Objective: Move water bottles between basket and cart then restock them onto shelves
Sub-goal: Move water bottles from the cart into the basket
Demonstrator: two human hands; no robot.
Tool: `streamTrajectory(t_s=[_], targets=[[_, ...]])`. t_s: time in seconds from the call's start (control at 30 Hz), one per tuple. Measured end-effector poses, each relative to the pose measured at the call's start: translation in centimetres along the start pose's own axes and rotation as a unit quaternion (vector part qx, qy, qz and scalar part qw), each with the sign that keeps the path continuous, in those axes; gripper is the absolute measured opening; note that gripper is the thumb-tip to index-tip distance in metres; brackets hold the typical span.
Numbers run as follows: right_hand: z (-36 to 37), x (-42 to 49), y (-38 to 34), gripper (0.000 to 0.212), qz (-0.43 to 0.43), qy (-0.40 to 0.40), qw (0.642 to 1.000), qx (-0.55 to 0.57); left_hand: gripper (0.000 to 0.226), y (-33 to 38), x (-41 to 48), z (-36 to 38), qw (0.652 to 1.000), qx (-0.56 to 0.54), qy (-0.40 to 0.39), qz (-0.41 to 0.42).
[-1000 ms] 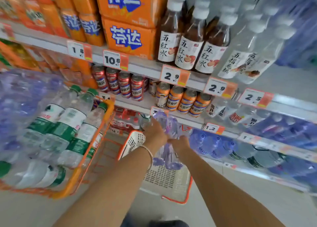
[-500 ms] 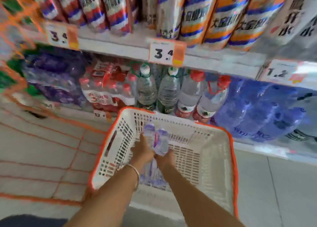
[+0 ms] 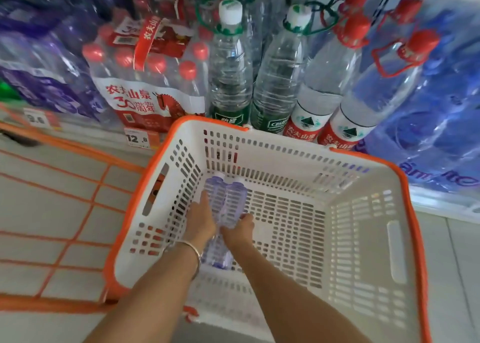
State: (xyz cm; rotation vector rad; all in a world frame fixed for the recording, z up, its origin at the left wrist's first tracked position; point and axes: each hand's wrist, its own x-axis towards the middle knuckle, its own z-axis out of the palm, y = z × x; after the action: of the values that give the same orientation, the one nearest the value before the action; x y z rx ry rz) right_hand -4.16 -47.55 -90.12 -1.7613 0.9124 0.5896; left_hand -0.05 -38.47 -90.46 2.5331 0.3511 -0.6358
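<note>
- Purple-tinted water bottles [image 3: 226, 202]: two clear plastic bottles side by side and touching, white caps pointing toward the far wall of the basket. They are inside the basket at its left half, low over the slotted floor. Whether they rest on the floor cannot be told.
- Left hand [image 3: 201, 220]: fingers curled round the left bottle of the pair, grasping its body from the left side. A silver bangle [image 3: 192, 250] sits on the wrist.
- Right hand [image 3: 237, 232]: fingers wrapped round the lower body of the right bottle, grasping it from the right.
- Shopping basket [image 3: 285, 161]: white perforated plastic with an orange rim, standing on the floor just in front of the bottom shelf.
- Cart [image 3: 65, 213]: orange wire frame, just left of the basket; only part of it is in view.
- Bottom shelf stock, left to right:
  - purple-wrapped multipack [image 3: 39, 70];
  - red-capped multipack [image 3: 153, 83] with a red and white printed wrap;
  - two large green-labelled bottles [image 3: 230, 65] with white caps and green carry loops;
  - two large red-capped bottles [image 3: 330, 70] with red carry loops;
  - blue-wrapped multipack [image 3: 441, 109].
- Price tag [image 3: 136, 138]: reads 12.8, on the shelf edge below the red-capped multipack.
</note>
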Motion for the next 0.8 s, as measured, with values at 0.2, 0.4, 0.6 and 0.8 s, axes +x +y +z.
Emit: streamTrajectory(t_s=[0.2, 0.4, 0.6, 0.8], targets=[[-4.2, -1.0, -5.1, 0.071, -0.038, -0.075, 0.988, -0.132, 0.026, 4.8, -1.2, -5.3, 0.998, 0.059, -0.010, 0.010], [-12.1, -11.3, -12.7, 0.084, -0.166, 0.012, 0.977, -0.136, 0.045, 12.7, -9.8, -14.0, 0.999, 0.037, 0.001, -0.040], [-20.9, -26.2, -22.7, 0.074, -0.218, 0.023, 0.971, -0.093, 0.056, 22.6, -22.6, -28.6, 0.997, -0.001, 0.000, -0.075], [-27.0, -40.6, -34.8, 0.069, -0.270, -0.007, 0.959, -0.081, 0.034, 29.8, -32.4, -44.8, 0.996, -0.050, 0.052, -0.051]])
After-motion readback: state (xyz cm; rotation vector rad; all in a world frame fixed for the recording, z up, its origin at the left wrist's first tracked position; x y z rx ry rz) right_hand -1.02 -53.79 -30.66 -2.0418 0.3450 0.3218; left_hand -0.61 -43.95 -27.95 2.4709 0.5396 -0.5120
